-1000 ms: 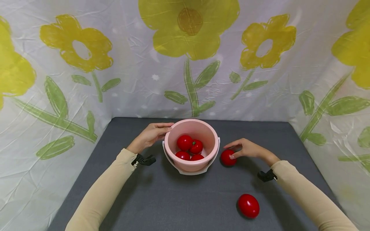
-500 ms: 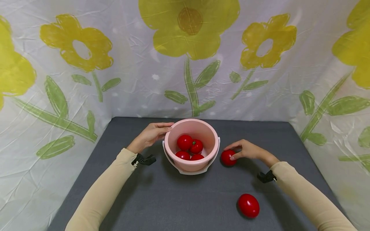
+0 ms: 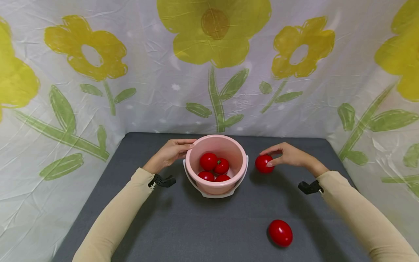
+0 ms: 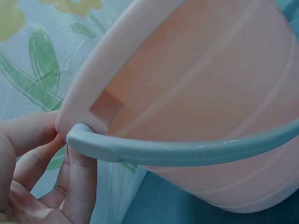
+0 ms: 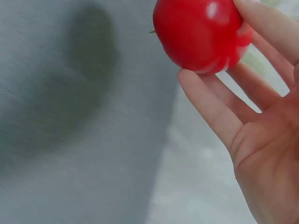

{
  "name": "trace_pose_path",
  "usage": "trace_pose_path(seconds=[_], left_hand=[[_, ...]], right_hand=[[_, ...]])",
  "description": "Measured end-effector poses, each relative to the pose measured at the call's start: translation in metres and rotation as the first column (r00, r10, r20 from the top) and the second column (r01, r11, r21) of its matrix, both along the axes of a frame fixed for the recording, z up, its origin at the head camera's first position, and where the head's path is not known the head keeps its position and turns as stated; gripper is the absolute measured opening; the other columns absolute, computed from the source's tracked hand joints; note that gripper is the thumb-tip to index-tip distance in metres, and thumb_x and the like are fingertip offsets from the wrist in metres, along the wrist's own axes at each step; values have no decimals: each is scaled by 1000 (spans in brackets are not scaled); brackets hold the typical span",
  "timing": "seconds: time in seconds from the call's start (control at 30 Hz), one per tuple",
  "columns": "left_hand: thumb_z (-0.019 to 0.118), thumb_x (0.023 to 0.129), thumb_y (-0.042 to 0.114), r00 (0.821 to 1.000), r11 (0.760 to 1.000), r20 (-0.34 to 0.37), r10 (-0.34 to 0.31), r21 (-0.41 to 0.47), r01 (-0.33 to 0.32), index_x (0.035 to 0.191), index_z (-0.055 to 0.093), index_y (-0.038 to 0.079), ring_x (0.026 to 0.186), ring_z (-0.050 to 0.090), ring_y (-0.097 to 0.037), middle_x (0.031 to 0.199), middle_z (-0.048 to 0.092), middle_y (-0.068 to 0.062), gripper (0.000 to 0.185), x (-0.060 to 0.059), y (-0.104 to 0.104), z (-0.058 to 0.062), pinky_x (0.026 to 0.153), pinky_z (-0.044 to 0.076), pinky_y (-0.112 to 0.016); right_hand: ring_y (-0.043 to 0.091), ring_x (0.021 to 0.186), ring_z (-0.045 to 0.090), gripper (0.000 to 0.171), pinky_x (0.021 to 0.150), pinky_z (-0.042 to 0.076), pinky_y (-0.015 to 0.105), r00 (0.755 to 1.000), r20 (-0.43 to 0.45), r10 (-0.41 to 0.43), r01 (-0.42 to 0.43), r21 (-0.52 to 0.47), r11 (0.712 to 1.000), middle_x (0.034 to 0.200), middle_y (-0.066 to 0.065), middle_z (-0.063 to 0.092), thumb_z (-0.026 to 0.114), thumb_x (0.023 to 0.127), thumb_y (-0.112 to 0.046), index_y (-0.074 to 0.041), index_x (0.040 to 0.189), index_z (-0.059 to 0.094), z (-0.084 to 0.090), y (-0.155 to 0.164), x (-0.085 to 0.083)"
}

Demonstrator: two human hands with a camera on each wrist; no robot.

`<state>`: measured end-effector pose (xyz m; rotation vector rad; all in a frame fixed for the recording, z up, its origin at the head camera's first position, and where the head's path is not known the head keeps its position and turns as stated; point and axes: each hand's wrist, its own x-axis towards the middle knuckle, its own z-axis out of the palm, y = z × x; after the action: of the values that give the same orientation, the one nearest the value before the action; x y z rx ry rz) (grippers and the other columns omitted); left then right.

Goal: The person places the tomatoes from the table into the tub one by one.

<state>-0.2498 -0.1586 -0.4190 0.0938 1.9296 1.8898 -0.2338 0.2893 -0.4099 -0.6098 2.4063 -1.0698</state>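
Pinching a tomato (image 3: 263,163) in its fingertips, the right hand (image 3: 288,155) hovers beside the bucket (image 3: 216,183).

A grey table (image 3: 183,233) stands before a yellow-flowered backdrop (image 3: 137,72).

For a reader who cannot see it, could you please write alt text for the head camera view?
A person's right hand holds a red tomato in the air beside a pink bucket that has four tomatoes inside, while the left hand grips the bucket's rim. One more tomato lies on the grey table, in front of a flower-print cloth.
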Motion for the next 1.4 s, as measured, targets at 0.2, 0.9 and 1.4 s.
trace_pose_path(seconds=[0.2, 0.9, 1.4], left_hand=[[63, 97, 13, 1000, 1000, 10, -10, 6, 10, 142, 53, 4, 95, 71, -4, 140, 60, -13, 46, -1, 0, -1, 81, 60, -23], [63, 97, 14, 1000, 1000, 13, -14, 9, 14, 142, 54, 4, 95, 72, -4, 134, 65, -8, 46, -3, 0, -2, 83, 60, -24], [63, 98, 15, 1000, 1000, 1, -18, -2, 18, 141, 54, 5, 96, 72, -4, 134, 65, -7, 46, -1, 0, 0, 84, 60, -25]], right_hand=[[28, 118, 62, 50, 85, 59, 30, 999, -14, -33, 33, 14, 999, 133, 15, 65, 78, 86, -27, -14, 133, 64, 41, 3, -4], [28, 125, 59, 47, 83, 58, 27, 990, -139, 10, 2, 82, 997, 134, 10, 64, 78, 86, -21, -18, 131, 66, 132, -33, -21], [24, 121, 63, 43, 86, 60, 35, 975, -118, 188, -185, 39, 982, 130, 5, 67, 78, 86, -19, -20, 128, 68, 142, -94, -39]])
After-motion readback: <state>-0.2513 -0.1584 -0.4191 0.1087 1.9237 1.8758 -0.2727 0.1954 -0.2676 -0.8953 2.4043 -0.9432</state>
